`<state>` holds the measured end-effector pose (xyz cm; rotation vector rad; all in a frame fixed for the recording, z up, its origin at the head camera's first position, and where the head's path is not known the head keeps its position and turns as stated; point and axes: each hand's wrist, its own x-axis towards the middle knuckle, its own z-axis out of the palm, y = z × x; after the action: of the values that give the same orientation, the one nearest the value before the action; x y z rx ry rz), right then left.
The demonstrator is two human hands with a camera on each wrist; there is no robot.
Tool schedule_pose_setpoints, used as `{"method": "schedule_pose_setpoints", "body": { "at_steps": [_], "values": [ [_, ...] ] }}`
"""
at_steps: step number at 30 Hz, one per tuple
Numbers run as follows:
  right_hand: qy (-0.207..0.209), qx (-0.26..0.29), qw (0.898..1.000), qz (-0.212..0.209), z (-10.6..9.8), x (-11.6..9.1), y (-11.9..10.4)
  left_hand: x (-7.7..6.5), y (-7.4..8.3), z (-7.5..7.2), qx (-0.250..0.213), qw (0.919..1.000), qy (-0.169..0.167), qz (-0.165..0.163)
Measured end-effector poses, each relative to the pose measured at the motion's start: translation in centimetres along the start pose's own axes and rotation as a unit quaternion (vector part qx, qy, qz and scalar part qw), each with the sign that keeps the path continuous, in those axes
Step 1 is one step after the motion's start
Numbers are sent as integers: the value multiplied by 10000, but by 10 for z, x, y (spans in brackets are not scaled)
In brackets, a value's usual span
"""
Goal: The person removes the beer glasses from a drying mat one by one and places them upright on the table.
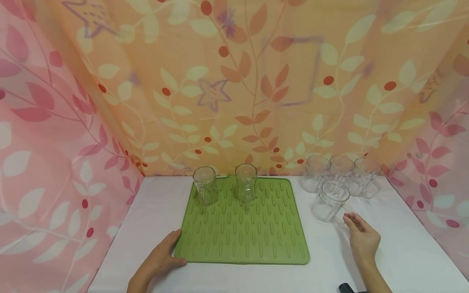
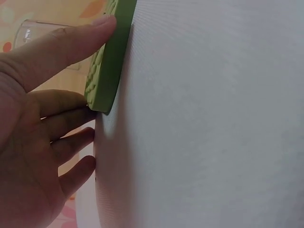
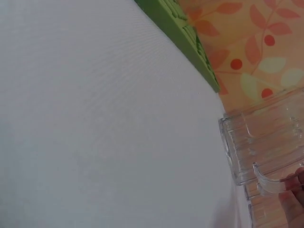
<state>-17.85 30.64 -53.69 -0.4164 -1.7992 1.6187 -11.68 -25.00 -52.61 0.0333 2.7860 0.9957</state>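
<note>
A green ribbed mat [image 1: 249, 232] lies on the white table. My left hand [image 1: 161, 256] touches its near left corner, thumb at the front edge and fingers along the left side; the left wrist view shows these fingers [image 2: 66, 102] nearly straight. To the right of the mat, my right hand [image 1: 362, 238] pinches the handle of a clear glass mug [image 1: 331, 202]. That mug [image 3: 266, 137] and the fingertips on its handle appear at the right edge of the right wrist view. Two more glass mugs, one at the far left [image 1: 206, 185] and another [image 1: 246, 183] beside it, stand on the mat's back part.
Behind the held mug, three clear glass mugs [image 1: 341, 167] stand close together at the table's back right. A patterned orange cloth [image 1: 253, 81] hangs along the back edge, with pink cloth on both sides. A dark object [image 1: 345, 288] shows by the right wrist.
</note>
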Motion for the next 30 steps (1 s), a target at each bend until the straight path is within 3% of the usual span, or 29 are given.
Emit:
{"method": "schedule_pose_setpoints", "body": {
  "at_steps": [14,18,22,30],
  "values": [
    [-415,-846,9955,119,-8,-1,-11,0,4,-2,28,9999,-28,-162],
    [-442,-1010,9939,-24,-13,1,-19,1,4,-2,88,9999,9,-99],
    [-381,-978,9944,-131,-18,2,-31,2,3,-2,111,9999,-7,-131],
    [-367,-166,9992,76,-17,3,-56,2,4,-2,84,9999,47,-122]
  ]
}}
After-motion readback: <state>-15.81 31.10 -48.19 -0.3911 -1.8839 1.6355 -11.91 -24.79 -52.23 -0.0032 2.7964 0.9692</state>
